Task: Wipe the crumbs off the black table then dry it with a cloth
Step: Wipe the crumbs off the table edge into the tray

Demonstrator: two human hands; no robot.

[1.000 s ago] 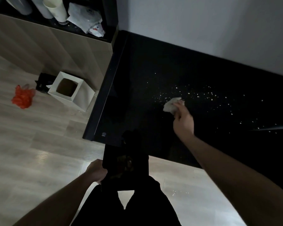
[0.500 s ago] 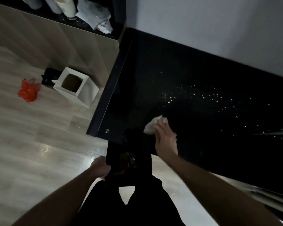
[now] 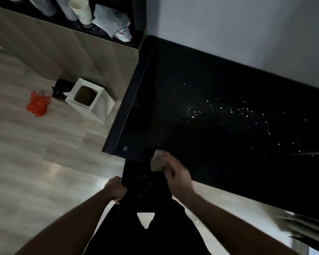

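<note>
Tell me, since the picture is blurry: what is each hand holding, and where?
Right hand grips a crumpled white wipe; left hand holds a black tray's left edge.

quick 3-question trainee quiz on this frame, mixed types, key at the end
1. True or false: the black table is already free of crumbs.
2. The right hand holds: A) a white wipe B) a sponge C) a brush
3. Fill in: the left hand holds a dark ____ below the table's near edge.

Key: 1 false; 2 A; 3 bag (too dark to be sure).
</note>
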